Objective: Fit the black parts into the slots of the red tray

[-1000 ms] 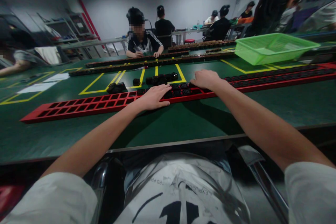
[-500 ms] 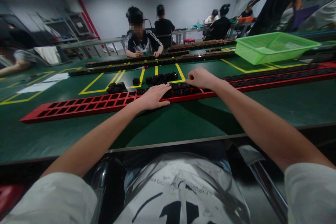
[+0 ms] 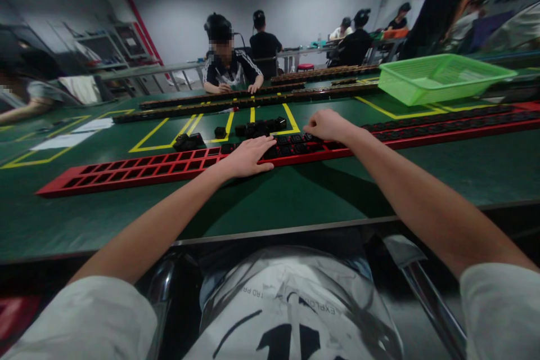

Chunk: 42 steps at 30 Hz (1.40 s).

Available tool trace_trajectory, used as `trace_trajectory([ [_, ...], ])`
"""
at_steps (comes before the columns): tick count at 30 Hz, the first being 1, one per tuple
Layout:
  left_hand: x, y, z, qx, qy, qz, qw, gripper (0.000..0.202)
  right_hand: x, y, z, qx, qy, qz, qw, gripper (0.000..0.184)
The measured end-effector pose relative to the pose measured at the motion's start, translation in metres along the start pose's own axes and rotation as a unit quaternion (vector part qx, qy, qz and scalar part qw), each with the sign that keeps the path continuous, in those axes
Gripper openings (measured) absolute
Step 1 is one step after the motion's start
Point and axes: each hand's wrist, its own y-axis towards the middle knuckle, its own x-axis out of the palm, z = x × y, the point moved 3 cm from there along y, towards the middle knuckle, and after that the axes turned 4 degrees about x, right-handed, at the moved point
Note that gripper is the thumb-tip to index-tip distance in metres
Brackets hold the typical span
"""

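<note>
Left grip point(image 3: 247, 156) lying flat, fingers spread, on red slotted tray point(image 3: 126, 167) over its black inserts point(image 3: 291, 148). R grip point(image 3: 327, 124), fingers curled together, touching inserts just right of it. Loose black parts point(image 3: 259, 126) sitting beyond both grips on green worktop point(image 3: 295, 191); green basket point(image 3: 439, 76) far right.

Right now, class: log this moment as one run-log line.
left hand: flat on red tray | right hand: fingers curled over black parts | loose parts behind

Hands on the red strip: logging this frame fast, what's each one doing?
Left hand: open, flat on the red strip, holding nothing.
Right hand: fingers curled over the black sockets; cannot tell if it grips one.
</note>
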Motion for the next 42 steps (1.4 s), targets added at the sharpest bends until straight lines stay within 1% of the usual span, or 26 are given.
trace_trajectory([
  [2, 0.0, 0.0, 0.0, 0.001, -0.001, 0.0, 1.0, 0.081, 0.003, 0.001, -0.002, -0.008, 0.003, -0.005, 1.0, 0.041],
  [5, 0.0, 0.0, 0.0, 0.002, -0.002, 0.0, 1.0, 0.081, 0.003, 0.002, -0.002, -0.011, 0.005, 0.009, 1.0, 0.039],
  [8, 0.0, 0.001, -0.001, -0.003, -0.004, -0.002, 1.0, 0.082, -0.002, 0.002, 0.002, -0.009, 0.016, 0.028, 0.999, 0.036],
  [12, 0.001, 0.001, -0.001, -0.002, -0.009, 0.001, 1.0, 0.081, -0.011, 0.0, 0.009, 0.009, 0.039, 0.049, 0.998, 0.039],
  [16, 0.002, 0.001, -0.002, 0.002, -0.011, 0.007, 1.0, 0.08, -0.011, 0.001, 0.014, 0.009, 0.045, 0.057, 0.997, 0.04],
  [23, 0.001, 0.002, 0.001, -0.005, -0.002, 0.002, 1.0, 0.082, -0.004, 0.003, 0.014, 0.0, 0.03, 0.027, 0.999, 0.043],
  [27, 0.001, 0.001, 0.001, -0.007, -0.001, 0.001, 1.0, 0.081, -0.004, 0.001, 0.009, -0.012, 0.003, -0.002, 1.0, 0.038],
  [32, 0.001, 0.001, 0.001, 0.0, -0.006, 0.005, 1.0, 0.08, -0.005, -0.002, 0.003, -0.02, -0.016, -0.006, 1.0, 0.034],
  [37, 0.001, 0.002, 0.001, -0.004, -0.004, 0.003, 1.0, 0.081, -0.002, -0.005, -0.006, -0.04, -0.03, -0.025, 0.998, 0.037],
  [42, 0.002, 0.002, 0.0, -0.007, -0.002, -0.003, 1.0, 0.083, -0.001, -0.009, -0.011, -0.049, -0.065, -0.048, 0.996, 0.039],
])
